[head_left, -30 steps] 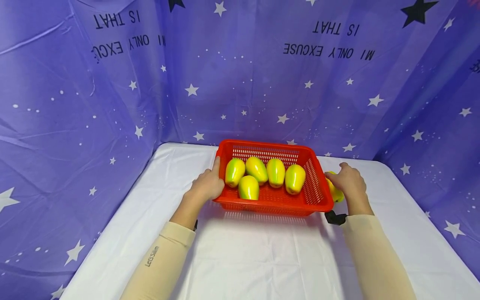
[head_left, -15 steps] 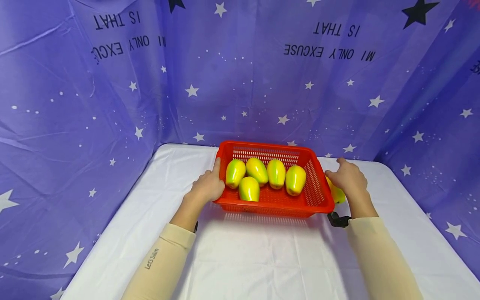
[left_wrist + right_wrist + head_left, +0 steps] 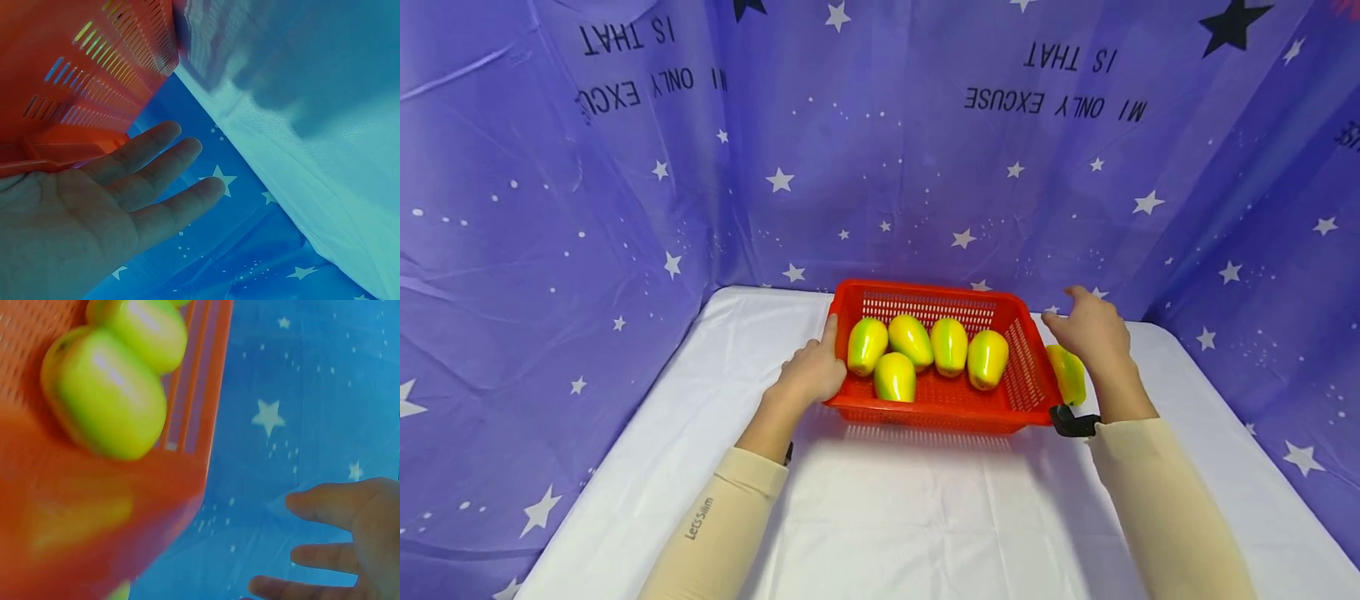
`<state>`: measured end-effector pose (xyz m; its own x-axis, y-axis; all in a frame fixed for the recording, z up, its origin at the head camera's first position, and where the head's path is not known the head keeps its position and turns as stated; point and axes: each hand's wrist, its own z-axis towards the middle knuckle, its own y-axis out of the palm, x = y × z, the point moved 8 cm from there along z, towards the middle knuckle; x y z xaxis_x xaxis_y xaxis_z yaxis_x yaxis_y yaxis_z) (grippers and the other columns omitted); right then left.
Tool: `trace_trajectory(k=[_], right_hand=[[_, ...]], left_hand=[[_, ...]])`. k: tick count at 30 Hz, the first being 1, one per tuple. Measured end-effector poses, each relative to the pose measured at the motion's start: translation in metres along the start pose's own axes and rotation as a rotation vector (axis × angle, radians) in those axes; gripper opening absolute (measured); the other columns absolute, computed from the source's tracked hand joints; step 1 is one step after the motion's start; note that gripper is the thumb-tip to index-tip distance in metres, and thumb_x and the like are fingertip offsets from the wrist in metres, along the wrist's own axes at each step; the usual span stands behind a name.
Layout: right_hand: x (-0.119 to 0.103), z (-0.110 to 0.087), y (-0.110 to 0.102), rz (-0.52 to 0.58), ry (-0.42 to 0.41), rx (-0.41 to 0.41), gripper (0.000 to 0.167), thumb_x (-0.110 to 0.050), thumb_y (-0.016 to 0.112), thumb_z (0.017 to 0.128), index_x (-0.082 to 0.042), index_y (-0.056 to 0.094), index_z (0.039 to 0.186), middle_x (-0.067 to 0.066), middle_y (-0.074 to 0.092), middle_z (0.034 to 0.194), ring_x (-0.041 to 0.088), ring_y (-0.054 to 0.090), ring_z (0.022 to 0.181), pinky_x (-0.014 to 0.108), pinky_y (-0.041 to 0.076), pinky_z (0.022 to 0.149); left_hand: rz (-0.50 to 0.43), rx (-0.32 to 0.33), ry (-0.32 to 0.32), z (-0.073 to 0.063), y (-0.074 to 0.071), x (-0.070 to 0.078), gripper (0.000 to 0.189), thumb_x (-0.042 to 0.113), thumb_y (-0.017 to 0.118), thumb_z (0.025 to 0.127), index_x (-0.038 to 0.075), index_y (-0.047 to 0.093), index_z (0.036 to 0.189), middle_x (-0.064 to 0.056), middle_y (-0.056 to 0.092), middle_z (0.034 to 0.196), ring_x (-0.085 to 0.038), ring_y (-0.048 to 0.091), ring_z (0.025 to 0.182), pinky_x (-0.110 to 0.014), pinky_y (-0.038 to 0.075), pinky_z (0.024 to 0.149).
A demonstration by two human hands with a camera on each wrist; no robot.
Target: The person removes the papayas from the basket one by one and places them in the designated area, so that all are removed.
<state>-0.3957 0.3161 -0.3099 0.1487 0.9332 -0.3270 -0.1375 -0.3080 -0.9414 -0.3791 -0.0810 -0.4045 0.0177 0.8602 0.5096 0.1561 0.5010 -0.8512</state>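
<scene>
A red plastic basket (image 3: 940, 413) with slotted walls holds several yellow-green mangoes (image 3: 987, 360). My left hand (image 3: 811, 372) grips the basket's left rim, its thumb side over the edge; in the left wrist view three fingers (image 3: 178, 206) reach out straight below the rim. Beyond the basket's right side, my right hand (image 3: 1093, 335) is held with fingers spread and nothing between them. A single mango (image 3: 1067, 375) lies outside the basket, beside its right wall and close to the right hand. In the right wrist view, the right fingers (image 3: 322, 506) point toward the basket, apart from it.
The basket is at the back of a table with a white cloth (image 3: 910, 517). Purple curtains (image 3: 880, 150) with stars and lettering stand along the back and both sides. A black strap piece (image 3: 1072, 422) sits at the right wrist, near the basket's front corner.
My right hand has drawn up and back from the mango outside the basket, so more of that mango shows. The left hand and the basket stay in place.
</scene>
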Motion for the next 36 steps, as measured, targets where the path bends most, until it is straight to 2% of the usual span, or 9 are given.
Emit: trace_trajectory(k=[5, 9, 16, 26, 36], right_hand=[[-0.024, 0.003, 0.009, 0.029, -0.057, -0.014, 0.071, -0.039, 0.057, 0.098, 0.002, 0.041, 0.154, 0.036, 0.053, 0.143, 0.06, 0.053, 0.123, 0.071, 0.046, 0.098], [-0.035, 0.007, 0.021, 0.048, -0.067, -0.042, 0.07, -0.038, 0.057, 0.098, 0.002, 0.042, 0.153, 0.036, 0.052, 0.144, 0.059, 0.052, 0.126, 0.069, 0.044, 0.104], [-0.041, 0.015, 0.043, 0.051, -0.071, -0.096, 0.068, -0.037, 0.057, 0.098, 0.004, 0.045, 0.15, 0.035, 0.053, 0.143, 0.057, 0.051, 0.129, 0.066, 0.041, 0.109], [-0.059, 0.019, 0.053, 0.056, -0.092, -0.097, 0.066, -0.035, 0.061, 0.097, 0.006, 0.048, 0.148, 0.034, 0.056, 0.142, 0.054, 0.053, 0.129, 0.064, 0.043, 0.109], [-0.06, 0.023, 0.074, 0.107, -0.075, -0.276, 0.068, -0.034, 0.064, 0.096, 0.003, 0.048, 0.15, 0.03, 0.052, 0.147, 0.049, 0.048, 0.134, 0.061, 0.041, 0.113]], left_hand=[[0.001, -0.002, 0.001, 0.0, 0.004, 0.001, 0.083, 0.022, 0.04, 0.096, 0.02, 0.0, 0.168, -0.026, 0.052, 0.144, -0.047, 0.055, 0.127, -0.069, 0.039, 0.107], [0.004, 0.0, 0.0, -0.001, 0.007, 0.002, 0.083, 0.022, 0.04, 0.095, 0.019, 0.001, 0.168, -0.026, 0.053, 0.143, -0.047, 0.055, 0.127, -0.07, 0.039, 0.107], [0.007, 0.002, -0.003, -0.003, 0.009, 0.001, 0.082, 0.021, 0.04, 0.096, 0.018, 0.002, 0.168, -0.025, 0.054, 0.142, -0.047, 0.055, 0.126, -0.07, 0.039, 0.105], [0.011, 0.021, -0.008, -0.007, 0.006, -0.004, 0.082, 0.021, 0.041, 0.096, 0.018, 0.003, 0.168, -0.025, 0.055, 0.14, -0.046, 0.056, 0.123, -0.068, 0.042, 0.102], [0.006, 0.035, 0.01, -0.006, 0.0, 0.003, 0.082, 0.021, 0.041, 0.095, 0.017, 0.003, 0.168, -0.026, 0.055, 0.141, -0.047, 0.056, 0.124, -0.069, 0.04, 0.103]])
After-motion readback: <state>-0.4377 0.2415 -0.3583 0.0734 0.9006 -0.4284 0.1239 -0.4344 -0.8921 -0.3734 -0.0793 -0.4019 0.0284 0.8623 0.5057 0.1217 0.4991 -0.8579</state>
